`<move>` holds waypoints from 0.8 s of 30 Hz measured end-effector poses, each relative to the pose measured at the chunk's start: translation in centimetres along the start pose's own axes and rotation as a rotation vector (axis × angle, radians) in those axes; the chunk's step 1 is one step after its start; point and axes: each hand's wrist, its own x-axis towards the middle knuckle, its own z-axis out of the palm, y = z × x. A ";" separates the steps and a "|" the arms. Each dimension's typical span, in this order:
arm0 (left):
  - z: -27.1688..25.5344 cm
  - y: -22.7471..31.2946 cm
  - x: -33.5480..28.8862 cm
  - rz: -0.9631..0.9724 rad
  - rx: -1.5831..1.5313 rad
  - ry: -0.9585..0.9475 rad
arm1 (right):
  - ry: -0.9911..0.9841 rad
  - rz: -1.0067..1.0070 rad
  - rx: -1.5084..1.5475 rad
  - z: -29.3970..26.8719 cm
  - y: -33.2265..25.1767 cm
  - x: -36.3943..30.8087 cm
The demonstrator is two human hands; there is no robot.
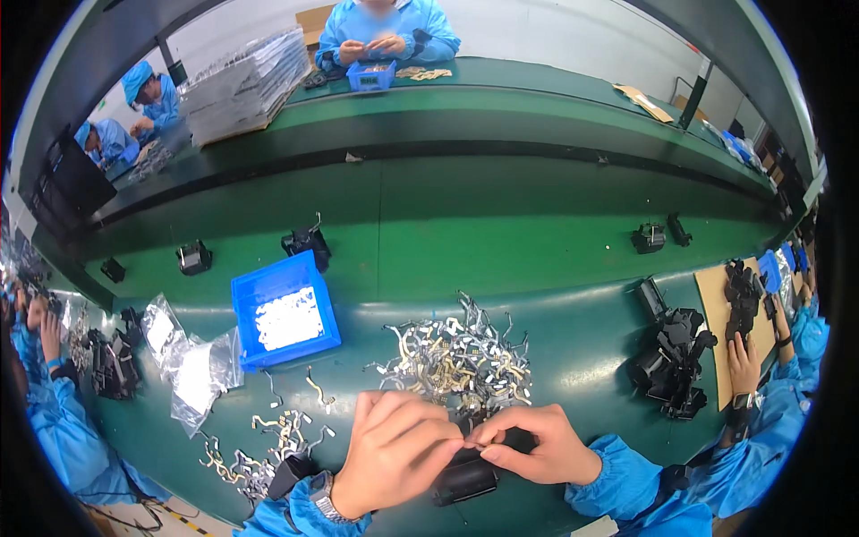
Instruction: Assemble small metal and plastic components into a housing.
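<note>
Green bench (537, 259), factory rm.

Bright blue sleeves with elastic cuffs; metal wristwatch (324, 498) on left wrist; bare hands.

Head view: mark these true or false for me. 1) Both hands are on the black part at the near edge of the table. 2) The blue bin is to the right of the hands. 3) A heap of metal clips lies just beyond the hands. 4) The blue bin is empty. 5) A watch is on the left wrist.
1) True: the left hand and right hand meet over the black part, fingertips touching it.
2) False: the blue bin sits to the left, farther back.
3) True: the heap of metal clips lies just beyond them.
4) False: it holds pale, shiny pieces.
5) True: the watch is there.
</note>
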 end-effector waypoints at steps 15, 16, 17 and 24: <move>-0.5 -2.3 -1.1 0.224 -0.150 -0.492 | -0.164 -0.298 0.134 -3.7 -1.5 1.1; -0.4 -2.2 -1.1 0.236 -0.096 -0.461 | -0.263 -0.344 0.034 -3.7 -2.0 1.2; -0.3 -2.2 -1.1 0.241 -0.032 -0.432 | -0.367 -0.398 -0.058 -3.5 -2.3 1.4; -0.6 -1.5 -1.3 0.225 0.092 -0.391 | -0.524 -0.408 -0.200 -3.3 -2.2 1.6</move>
